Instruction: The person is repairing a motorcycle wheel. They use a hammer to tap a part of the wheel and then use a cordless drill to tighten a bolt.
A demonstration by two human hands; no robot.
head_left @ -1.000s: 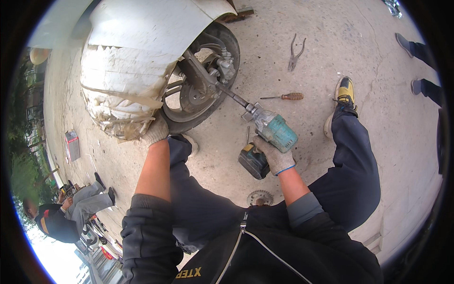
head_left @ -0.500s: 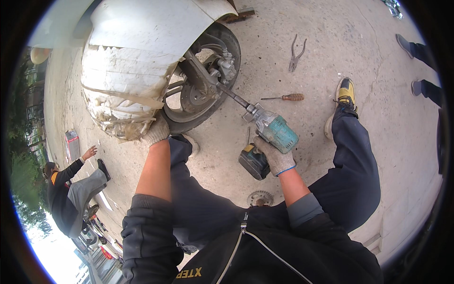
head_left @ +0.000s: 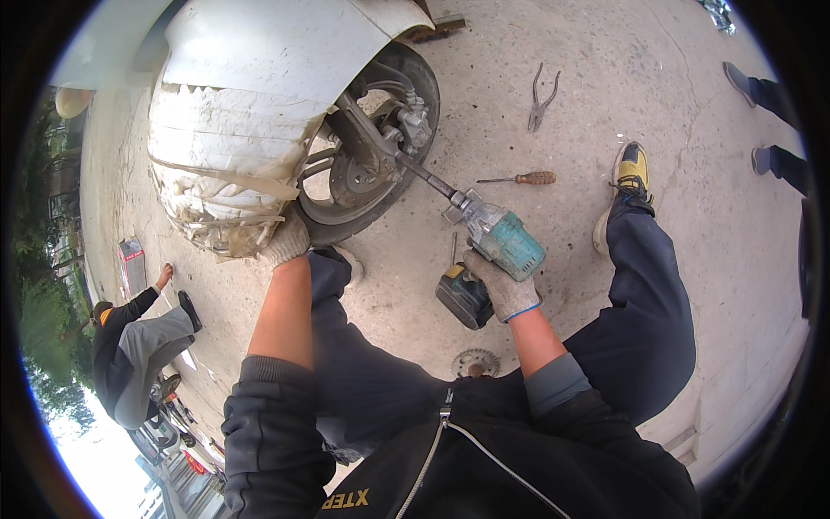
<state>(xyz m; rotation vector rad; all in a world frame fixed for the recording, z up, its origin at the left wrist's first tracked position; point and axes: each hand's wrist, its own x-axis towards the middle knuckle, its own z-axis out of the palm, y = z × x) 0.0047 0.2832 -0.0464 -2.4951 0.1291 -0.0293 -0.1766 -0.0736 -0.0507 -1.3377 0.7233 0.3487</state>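
My right hand [head_left: 504,290], in a knitted work glove, is closed around the handle of a teal cordless impact wrench [head_left: 510,245]. Its dark battery pack [head_left: 465,298] hangs below the grip. A long socket [head_left: 430,180] runs from the tool to the axle area of a scooter wheel [head_left: 415,104], beside the fork leg. My left hand [head_left: 287,240], gloved too, is up against the tyre's near edge and the tape-wrapped white body panel [head_left: 225,138]. Its fingers are hidden behind the panel and wheel.
On the concrete lie pliers [head_left: 540,104], a screwdriver [head_left: 532,177] and a toothed metal disc [head_left: 475,362] between my legs. Another person [head_left: 138,355] bends down at the left, near a red and grey box [head_left: 131,266]. Someone's legs [head_left: 778,130] show at the far right.
The person at the left has bent lower and brought the outstretched hand down slightly. My hands, the impact wrench and the wheel look practically the same.
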